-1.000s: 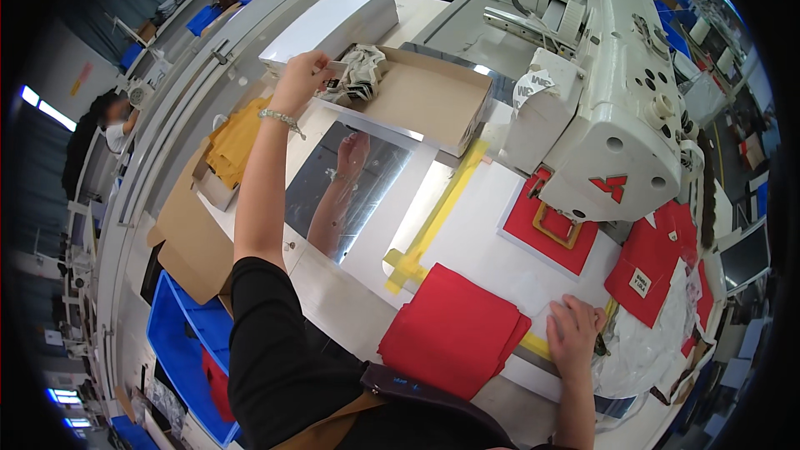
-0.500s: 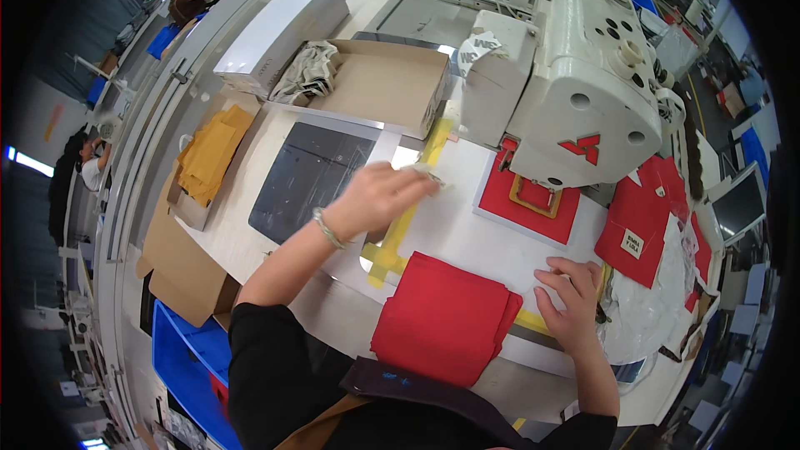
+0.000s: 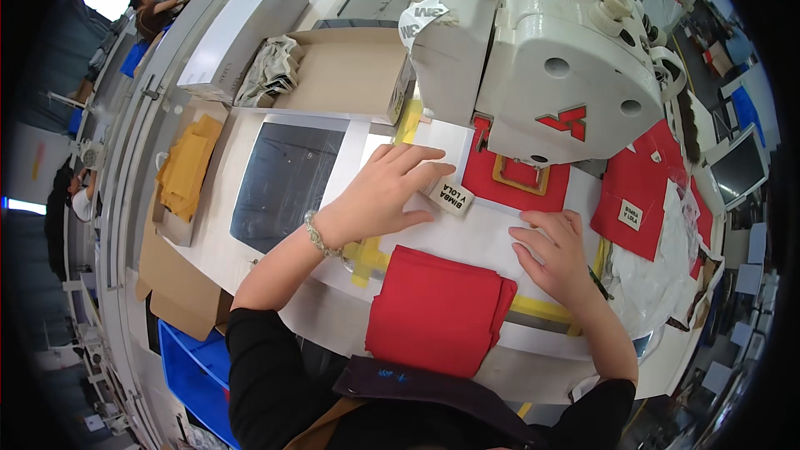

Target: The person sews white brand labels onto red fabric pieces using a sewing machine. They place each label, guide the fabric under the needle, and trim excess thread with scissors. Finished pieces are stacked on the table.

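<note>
While the left hand (image 3: 379,196) is at the near left of the machine (image 3: 575,67), its thumb stands apart from its fingers; whether they clamp the label (image 3: 454,198) cannot be told. The label is nearside of the machine, its visible long axis slanting rightward from the fingers. Right hand (image 3: 557,257): nearside of the machine, fingers parted, loosely curled. White sheet (image 3: 471,242) separates machine from red stack (image 3: 437,308). Dark lettering marks the label; a red emblem marks the machine.
</note>
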A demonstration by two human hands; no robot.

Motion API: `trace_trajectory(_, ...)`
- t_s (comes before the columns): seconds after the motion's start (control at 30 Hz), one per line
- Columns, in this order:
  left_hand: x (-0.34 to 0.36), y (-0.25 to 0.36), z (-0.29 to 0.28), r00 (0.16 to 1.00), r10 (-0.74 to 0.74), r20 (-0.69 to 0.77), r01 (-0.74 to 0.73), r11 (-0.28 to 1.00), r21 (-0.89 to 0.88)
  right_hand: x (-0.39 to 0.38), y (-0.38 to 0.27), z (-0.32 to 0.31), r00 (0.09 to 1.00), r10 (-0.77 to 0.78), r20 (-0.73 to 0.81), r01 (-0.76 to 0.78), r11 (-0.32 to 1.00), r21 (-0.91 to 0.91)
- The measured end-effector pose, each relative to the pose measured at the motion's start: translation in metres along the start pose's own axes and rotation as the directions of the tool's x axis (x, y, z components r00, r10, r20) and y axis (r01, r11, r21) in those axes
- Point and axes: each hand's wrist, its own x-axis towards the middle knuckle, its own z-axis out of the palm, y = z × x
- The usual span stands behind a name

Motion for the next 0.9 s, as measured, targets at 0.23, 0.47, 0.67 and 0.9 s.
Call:
trace_trajectory(0.23,0.011,-0.008,0.003,0.987,0.064,0.147,-0.053,0.995,-0.08,0.019,-0.005,0.007,0.998,-0.053,0.024,0.051,0.997,0.061)
trace_trajectory(0.47,0.026,-0.003,-0.006,0.96,0.064,0.274,-0.081,0.995,0.05,0.024,-0.008,0.018,0.996,-0.07,0.06,0.064,0.993,0.099)
trace_trajectory(0.67,0.015,0.018,0.004,0.889,-0.303,0.342,0.22,0.94,0.262,0.026,-0.014,0.017,0.995,-0.035,0.09,0.023,0.991,0.131)
trace_trajectory(0.9,0.002,0.02,-0.016,0.969,-0.182,0.168,0.094,0.898,0.429,0.043,-0.031,0.026,0.975,0.021,0.221,-0.07,0.974,0.215)
